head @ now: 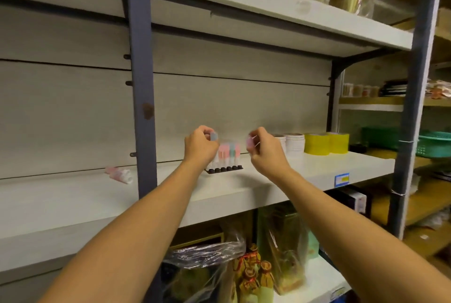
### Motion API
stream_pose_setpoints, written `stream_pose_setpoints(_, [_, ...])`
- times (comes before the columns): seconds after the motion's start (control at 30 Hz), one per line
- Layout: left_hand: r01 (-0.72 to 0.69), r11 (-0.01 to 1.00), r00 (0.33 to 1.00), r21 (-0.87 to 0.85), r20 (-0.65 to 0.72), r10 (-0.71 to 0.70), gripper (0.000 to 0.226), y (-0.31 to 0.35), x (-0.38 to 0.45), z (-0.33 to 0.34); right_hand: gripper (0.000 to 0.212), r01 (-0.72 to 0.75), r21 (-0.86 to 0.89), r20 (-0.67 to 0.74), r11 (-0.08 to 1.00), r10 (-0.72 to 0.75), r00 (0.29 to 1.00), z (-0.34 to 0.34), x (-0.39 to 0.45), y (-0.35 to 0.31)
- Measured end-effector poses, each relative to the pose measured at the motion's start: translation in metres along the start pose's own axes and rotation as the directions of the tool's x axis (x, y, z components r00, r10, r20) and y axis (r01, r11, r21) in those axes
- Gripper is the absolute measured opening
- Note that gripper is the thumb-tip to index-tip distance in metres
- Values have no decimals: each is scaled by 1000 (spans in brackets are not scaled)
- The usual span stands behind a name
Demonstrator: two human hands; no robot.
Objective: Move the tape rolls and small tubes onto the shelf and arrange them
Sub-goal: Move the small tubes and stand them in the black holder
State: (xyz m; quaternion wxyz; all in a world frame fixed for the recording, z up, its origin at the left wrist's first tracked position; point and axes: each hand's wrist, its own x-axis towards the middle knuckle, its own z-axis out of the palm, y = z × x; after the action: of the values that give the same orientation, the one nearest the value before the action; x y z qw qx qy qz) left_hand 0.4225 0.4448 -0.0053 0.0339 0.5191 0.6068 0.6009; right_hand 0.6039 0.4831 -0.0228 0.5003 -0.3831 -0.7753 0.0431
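Observation:
Several small tubes (228, 155) with pink and green caps stand in a row on a dark base on the white shelf (305, 171). My left hand (200, 147) pinches a small blue-capped tube (214, 136) just left of that row. A pink-capped tube (250, 143) is pinched in my right hand (264, 151), just right of the row. White tape rolls (294, 144) and yellow tape rolls (325, 143) stand further right on the same shelf. A few loose pink-and-white tubes (119, 174) lie on the shelf left of the grey upright.
A grey upright post (141, 97) splits the shelf left of my hands. A blue label (341, 179) is stuck on the shelf's front edge. Bagged goods (244, 271) fill the shelf below, wrapped packs sit above, and green baskets (433, 143) stand at the far right.

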Motion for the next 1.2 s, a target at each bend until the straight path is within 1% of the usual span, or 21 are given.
stream_pose_setpoints(0.17, [-43, 998, 998, 54, -52, 46, 18, -13, 6, 10, 19, 100, 98, -10, 990, -100, 995, 22, 21, 16])
stream_pose_setpoints(0.27, [-30, 997, 996, 76, -85, 36, 27, -19, 3, 19, 21, 124, 158, 11, 980, -128, 992, 35, 33, 20])
stream_pose_setpoints(0.33, [-20, 995, 993, 96, -111, 31, 28, -22, 4, 27, 22, 138, 210, 37, 968, -149, 988, 44, 40, 23])
stream_pose_setpoints(0.43, [-49, 988, 992, 145, -105, 64, 27, -27, 9, 39, 22, 156, 295, 76, 943, -186, 980, 60, 49, 28])
stream_pose_setpoints(0.5, [-109, 965, 989, 240, -75, 130, 27, -32, 12, 41, 22, 159, 327, 78, 931, -195, 978, 71, 53, 31])
stream_pose_setpoints(0.6, [-161, 919, 981, 359, -44, 189, 29, -40, 14, 37, 22, 143, 370, 60, 918, -178, 982, 86, 56, 35])
stream_pose_setpoints(0.73, [-132, 895, 985, 427, -47, 168, 30, -49, 15, 34, 25, -1, 466, 49, 885, -24, 999, 91, 59, 39])
stream_pose_setpoints(0.8, [-140, 889, 984, 437, -39, 174, 31, -48, 16, 36, 26, -31, 473, 40, 880, 14, 999, 89, 60, 41])
stream_pose_setpoints(0.9, [-158, 905, 973, 395, -95, 211, 32, -43, 15, 34, 28, -20, 452, 29, 892, 8, 1000, 88, 59, 41])
stream_pose_setpoints(0.93, [-164, 909, 971, 382, -99, 216, 32, -42, 15, 34, 29, -8, 443, 33, 896, -8, 999, 89, 59, 40])
stream_pose_setpoints(1.03, [-180, 900, 976, 398, -39, 212, 35, -44, 13, 35, 29, 51, 416, 40, 908, -75, 996, 91, 55, 37])
stream_pose_setpoints(1.13, [-145, 905, 986, 401, -16, 165, 35, -46, 13, 37, 26, 141, 379, 24, 915, -162, 987, 93, 53, 35])
stream_pose_setpoints(1.2, [-127, 907, 989, 401, -12, 144, 32, -47, 14, 38, 25, 162, 364, 26, 917, -183, 983, 93, 52, 35])
